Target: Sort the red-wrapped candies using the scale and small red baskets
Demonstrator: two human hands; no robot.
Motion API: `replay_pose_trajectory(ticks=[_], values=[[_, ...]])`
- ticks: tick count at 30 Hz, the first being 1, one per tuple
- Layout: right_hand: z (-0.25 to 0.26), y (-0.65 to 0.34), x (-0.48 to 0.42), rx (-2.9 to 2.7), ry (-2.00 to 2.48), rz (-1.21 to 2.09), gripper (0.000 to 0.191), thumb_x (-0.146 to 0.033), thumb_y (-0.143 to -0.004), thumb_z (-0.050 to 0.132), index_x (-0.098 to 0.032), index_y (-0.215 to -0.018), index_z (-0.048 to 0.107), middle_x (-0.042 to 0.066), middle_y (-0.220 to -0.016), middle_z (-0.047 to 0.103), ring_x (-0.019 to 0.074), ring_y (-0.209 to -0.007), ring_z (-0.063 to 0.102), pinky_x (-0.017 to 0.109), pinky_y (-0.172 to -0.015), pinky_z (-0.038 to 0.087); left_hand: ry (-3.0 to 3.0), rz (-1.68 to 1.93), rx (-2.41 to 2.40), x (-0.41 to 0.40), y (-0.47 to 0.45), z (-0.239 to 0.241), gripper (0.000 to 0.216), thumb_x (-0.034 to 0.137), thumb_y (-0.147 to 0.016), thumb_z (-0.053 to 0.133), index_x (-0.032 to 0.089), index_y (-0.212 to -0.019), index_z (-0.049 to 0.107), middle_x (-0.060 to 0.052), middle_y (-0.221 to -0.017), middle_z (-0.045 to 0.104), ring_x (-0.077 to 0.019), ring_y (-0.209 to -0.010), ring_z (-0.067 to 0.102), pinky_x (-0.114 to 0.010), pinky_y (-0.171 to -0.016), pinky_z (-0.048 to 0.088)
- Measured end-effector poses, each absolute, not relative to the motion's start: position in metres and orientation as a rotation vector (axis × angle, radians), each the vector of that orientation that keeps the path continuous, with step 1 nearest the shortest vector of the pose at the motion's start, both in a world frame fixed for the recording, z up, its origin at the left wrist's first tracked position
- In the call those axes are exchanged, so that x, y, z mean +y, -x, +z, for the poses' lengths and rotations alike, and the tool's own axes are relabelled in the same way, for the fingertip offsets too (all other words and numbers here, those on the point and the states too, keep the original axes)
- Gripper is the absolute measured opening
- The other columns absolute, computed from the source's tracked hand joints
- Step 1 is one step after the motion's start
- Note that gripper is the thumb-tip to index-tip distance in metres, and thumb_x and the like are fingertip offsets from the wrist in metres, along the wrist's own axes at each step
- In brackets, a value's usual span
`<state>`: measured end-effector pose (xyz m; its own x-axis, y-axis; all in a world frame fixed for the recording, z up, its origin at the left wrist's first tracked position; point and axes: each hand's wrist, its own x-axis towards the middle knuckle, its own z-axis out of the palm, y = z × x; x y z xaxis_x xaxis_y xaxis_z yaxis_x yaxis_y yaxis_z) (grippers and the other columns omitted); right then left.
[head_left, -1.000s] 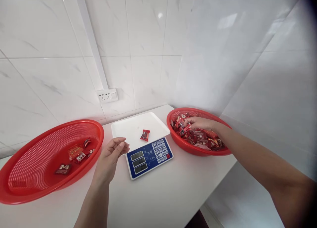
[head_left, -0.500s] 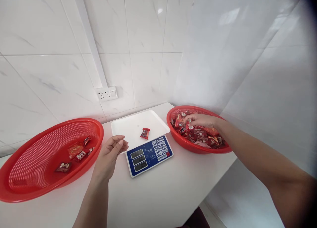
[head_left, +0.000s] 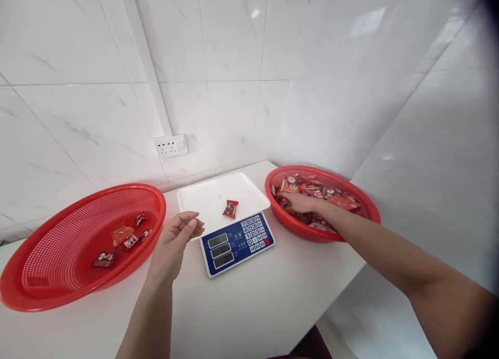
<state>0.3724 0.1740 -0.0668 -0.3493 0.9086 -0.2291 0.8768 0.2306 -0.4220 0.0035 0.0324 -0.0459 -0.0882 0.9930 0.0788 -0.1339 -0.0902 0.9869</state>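
Observation:
My right hand reaches into the red basket on the right, among many small red and brown snack packets. Its fingertips are down between the packets, so whether they grip one is hidden. Beside the scale, my left hand hovers with loosely bent fingers apart and nothing in them. The digital scale has a white weighing pan, a blue keypad panel and three small displays. One red snack packet lies on the pan.
At the left stands another red perforated basket with several snack packets in it. The white table meets a tiled wall, where a socket sits behind the scale. A side wall rises behind the right basket.
My right hand has moved lower and toward the near left side of the right basket, deeper among the packets. The left hand and the packet on the pan keep their places.

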Motion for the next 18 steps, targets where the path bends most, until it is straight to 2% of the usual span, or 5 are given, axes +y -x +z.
replay_pose_trajectory(ticks=[5, 7, 12, 15, 18], values=[[-0.049, -0.38, 0.181, -2.365, 1.77, 0.676, 0.027, -0.028, -0.067, 0.065, -0.019, -0.092, 0.065, 0.006, -0.098, 0.067, 0.0289, -0.094, 0.061, 0.035, -0.083, 0.046, -1.129, 1.4, 1.129, 0.032, -0.002, -0.046, 0.031, 0.042, -0.073, 0.068, 0.021, -0.096, 0.063, -0.002, -0.08, 0.065, -0.0154, -0.077, 0.061, -0.032, -0.079, 0.05], [-0.04, -0.387, 0.181, -2.318, 1.785, 0.659, 0.028, -0.034, -0.072, 0.062, -0.019, -0.096, 0.063, 0.006, -0.097, 0.067, 0.0278, -0.093, 0.061, 0.036, -0.082, 0.048, -1.123, 1.402, 1.132, 0.033, -0.002, -0.045, 0.031, 0.042, -0.073, 0.069, 0.021, -0.095, 0.064, -0.002, -0.08, 0.065, -0.0154, -0.076, 0.061, -0.032, -0.079, 0.05], [-0.039, -0.399, 0.178, -2.085, 1.637, 0.948, 0.051, -0.039, -0.085, 0.045, -0.023, -0.133, 0.043, 0.008, -0.129, 0.055, 0.0207, -0.106, 0.06, 0.032, -0.088, 0.05, -1.13, 1.413, 1.13, 0.033, -0.003, -0.045, 0.034, 0.042, -0.071, 0.07, 0.019, -0.095, 0.064, -0.004, -0.08, 0.065, -0.0173, -0.077, 0.062, -0.035, -0.079, 0.051], [-0.054, -0.398, 0.174, -2.221, 1.746, 0.97, 0.048, -0.035, -0.077, 0.056, -0.019, -0.123, 0.054, 0.012, -0.124, 0.059, 0.0253, -0.109, 0.059, 0.035, -0.092, 0.048, -1.139, 1.407, 1.132, 0.032, -0.003, -0.046, 0.034, 0.042, -0.072, 0.069, 0.019, -0.095, 0.063, -0.004, -0.08, 0.065, -0.0174, -0.077, 0.062, -0.035, -0.079, 0.051], [-0.071, -0.388, 0.173, -2.341, 1.804, 0.935, 0.038, -0.03, -0.069, 0.066, -0.02, -0.106, 0.065, 0.009, -0.107, 0.068, 0.0283, -0.098, 0.063, 0.039, -0.088, 0.049, -1.141, 1.394, 1.13, 0.033, -0.003, -0.047, 0.032, 0.042, -0.072, 0.069, 0.02, -0.095, 0.063, -0.003, -0.08, 0.065, -0.0166, -0.077, 0.062, -0.034, -0.08, 0.051]])
